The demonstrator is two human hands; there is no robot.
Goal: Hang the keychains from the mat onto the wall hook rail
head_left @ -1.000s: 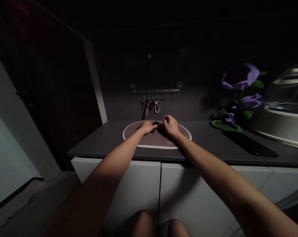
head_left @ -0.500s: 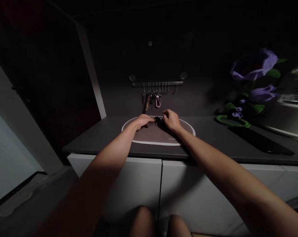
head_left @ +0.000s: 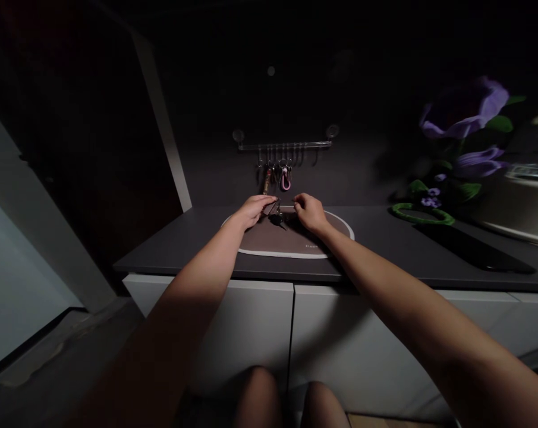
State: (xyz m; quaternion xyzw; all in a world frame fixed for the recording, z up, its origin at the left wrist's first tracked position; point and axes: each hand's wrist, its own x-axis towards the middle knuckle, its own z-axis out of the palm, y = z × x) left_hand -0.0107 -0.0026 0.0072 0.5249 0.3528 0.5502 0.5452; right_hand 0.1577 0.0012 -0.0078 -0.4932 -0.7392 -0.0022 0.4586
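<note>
Both my hands are out over an oval brown mat (head_left: 295,241) with a white rim on a dark counter. My left hand (head_left: 254,209) pinches a small dark bunch of keys (head_left: 276,217), which hangs just above the mat. My right hand (head_left: 310,212) is closed in a pinch a little to the right of the keys; what its fingers hold is too small to make out. On the wall behind, a hook rail (head_left: 284,145) carries several key rings, one with a pink clip (head_left: 285,178).
The dark counter (head_left: 376,255) tops white cabinet doors (head_left: 251,333). At the right stand purple artificial flowers (head_left: 465,113) with a green loop (head_left: 422,215), a flat black slab (head_left: 474,252) and a pale appliance (head_left: 522,202). The room is dim.
My hands have drawn slightly apart and risen a little. The keys now hang from my left hand above the mat instead of sitting between both hands.
</note>
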